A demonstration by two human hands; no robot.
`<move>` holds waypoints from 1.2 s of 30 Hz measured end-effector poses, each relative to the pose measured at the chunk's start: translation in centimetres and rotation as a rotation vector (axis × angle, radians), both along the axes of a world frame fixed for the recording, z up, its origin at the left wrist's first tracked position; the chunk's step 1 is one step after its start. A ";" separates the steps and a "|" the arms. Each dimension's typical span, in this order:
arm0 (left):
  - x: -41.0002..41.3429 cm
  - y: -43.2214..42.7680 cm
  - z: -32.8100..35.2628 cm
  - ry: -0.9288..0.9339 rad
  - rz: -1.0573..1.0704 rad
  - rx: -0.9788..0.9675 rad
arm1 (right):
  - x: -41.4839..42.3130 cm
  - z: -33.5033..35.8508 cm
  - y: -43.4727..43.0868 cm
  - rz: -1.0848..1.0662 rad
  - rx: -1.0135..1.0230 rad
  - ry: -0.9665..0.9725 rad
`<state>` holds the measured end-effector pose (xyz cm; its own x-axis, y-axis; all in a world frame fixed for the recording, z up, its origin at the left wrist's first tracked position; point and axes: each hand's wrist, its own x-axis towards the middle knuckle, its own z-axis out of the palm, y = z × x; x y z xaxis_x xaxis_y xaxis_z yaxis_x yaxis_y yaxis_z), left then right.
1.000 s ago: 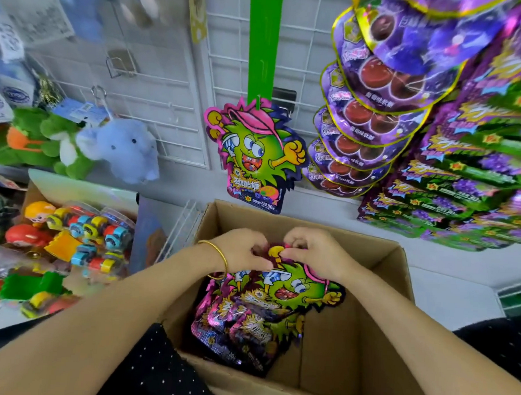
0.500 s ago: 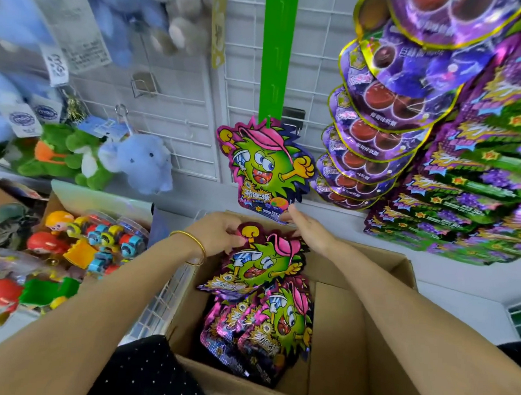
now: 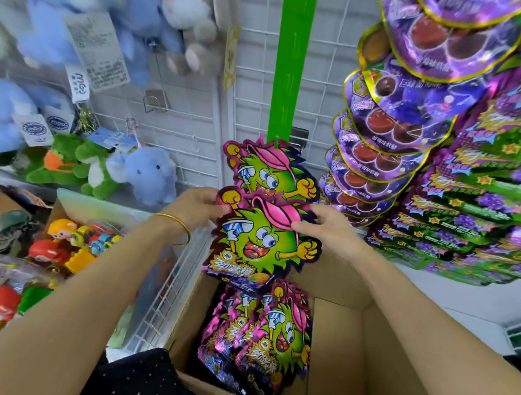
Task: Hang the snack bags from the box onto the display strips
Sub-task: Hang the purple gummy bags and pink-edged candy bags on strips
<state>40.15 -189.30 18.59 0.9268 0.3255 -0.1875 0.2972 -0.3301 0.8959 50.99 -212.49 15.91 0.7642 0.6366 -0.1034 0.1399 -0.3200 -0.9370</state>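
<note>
Held snack bag: a green monster-shaped bag [image 3: 263,239] is held upright above the open box, its printed face turned towards the camera; its top edge overlaps the bottom of the bag already hung.
Left hand: the left hand [image 3: 198,207] is closed on the bag's upper left edge, which is pinched at the yellow fist print; a gold bracelet [image 3: 176,223] is worn on this wrist.
Right hand: the right hand [image 3: 327,228] is set at the upper right edge, with the thumb laid on the pink cap print and the fingers [image 3: 314,210] curled behind the bag, so the bag is pinched here too.
Hung snack bag: one matching bag [image 3: 272,173] is hung at the lower end of the strip, just above the held one.
Display strip: a green strip [image 3: 292,63] is hung vertically against the white wire grid [image 3: 190,124].
Box: a cardboard box [image 3: 336,337] is seen open below the hands.
Bags in the box: more monster bags [image 3: 261,336] are stacked upright in its left half.
Right side: round purple bags [image 3: 392,134] and green-and-purple bags [image 3: 479,193] are hung in overlapping columns.
Left side: a blue plush elephant [image 3: 146,173] and a green plush [image 3: 65,163] are hung on the grid, with packed toys [image 3: 79,242] below them.
</note>
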 end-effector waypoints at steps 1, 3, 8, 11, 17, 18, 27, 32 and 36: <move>0.2 0.4 0.4 -0.015 0.028 -0.016 | 0.1 1.1 0.4 0.004 -0.009 -0.078; 0.8 1.0 1.3 -0.050 0.064 -0.011 | 0.3 3.2 1.3 -0.018 0.005 -0.130; 3.5 0.7 4.5 -0.220 0.192 0.299 | 0.9 7.3 3.5 -0.024 -0.038 -0.293; 5.6 -1.3 6.6 -0.333 0.150 0.426 | 1.0 8.6 4.1 0.000 -0.059 -0.358; 10.1 -3.1 9.3 -0.388 0.124 0.258 | 1.6 9.4 4.5 -0.022 -0.142 -0.450; 10.4 -3.3 9.7 -0.391 0.138 0.210 | 1.7 9.3 4.5 -0.045 -0.141 -0.449; 11.5 -2.9 11.5 -0.303 0.044 0.312 | 1.4 11.3 7.0 -0.463 -0.336 -0.738; 11.2 -3.2 12.2 -0.196 0.017 0.280 | 1.6 11.9 7.7 -0.515 -0.388 -0.852; 10.8 -3.2 12.3 -0.191 0.026 0.253 | 1.7 11.8 8.3 -0.519 -0.391 -0.866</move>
